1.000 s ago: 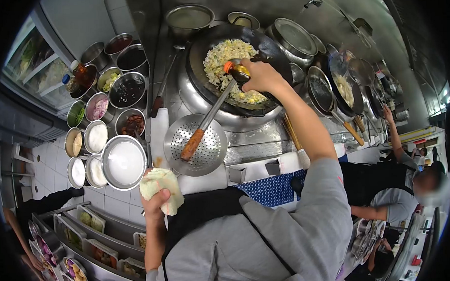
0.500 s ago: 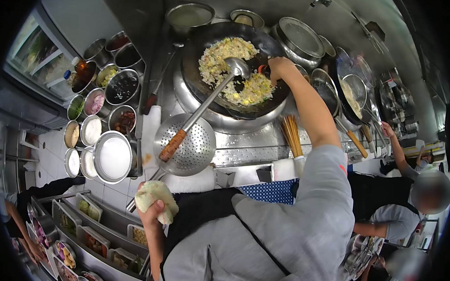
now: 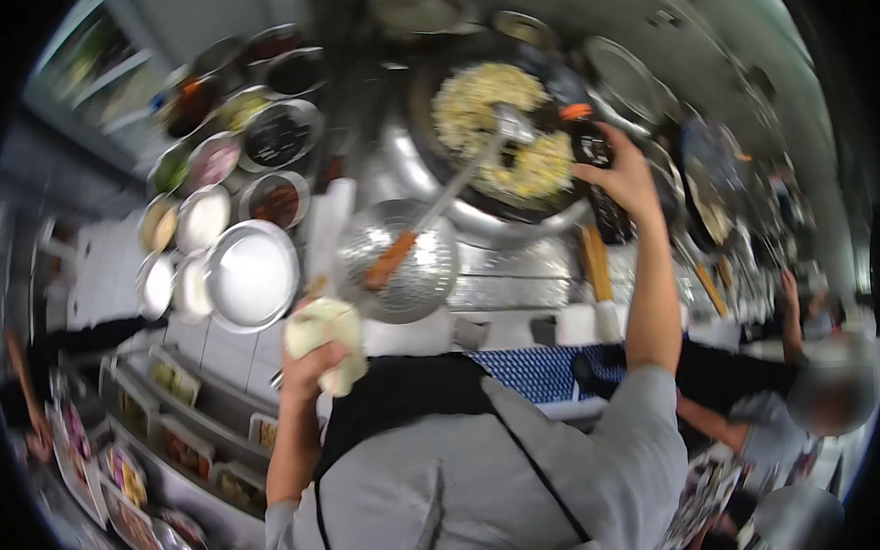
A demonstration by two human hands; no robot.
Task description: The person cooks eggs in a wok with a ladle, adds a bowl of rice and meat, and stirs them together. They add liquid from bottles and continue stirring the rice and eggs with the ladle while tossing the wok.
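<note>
My right hand [image 3: 623, 176] is wrapped round a dark bottle [image 3: 607, 211] with an orange cap, at the right side of the wok [image 3: 424, 101]. Fried rice with yellow egg bits [image 3: 491, 84] lies in the wok. A ladle [image 3: 437, 202] rests with its bowl in the rice and its wooden handle over a perforated strainer [image 3: 425, 275]. Near my waist, my left hand [image 3: 313, 372] is closed on a folded pale cloth [image 3: 328, 332]. A bit of metal handle shows beside it; whether the hand also grips that is hidden.
Several metal pots of ingredients stand to the left, with a wide pan of white contents [image 3: 253, 277] nearest. A bamboo brush [image 3: 597, 265] stands right of the strainer. Lidded pots [image 3: 627, 79] sit behind the wok. Other people work at the far right and far left.
My right hand has drawn back from over the wok, bringing the bottle into fuller view at its right edge. My left hand still holds the cloth. The view has shifted and blurred.
</note>
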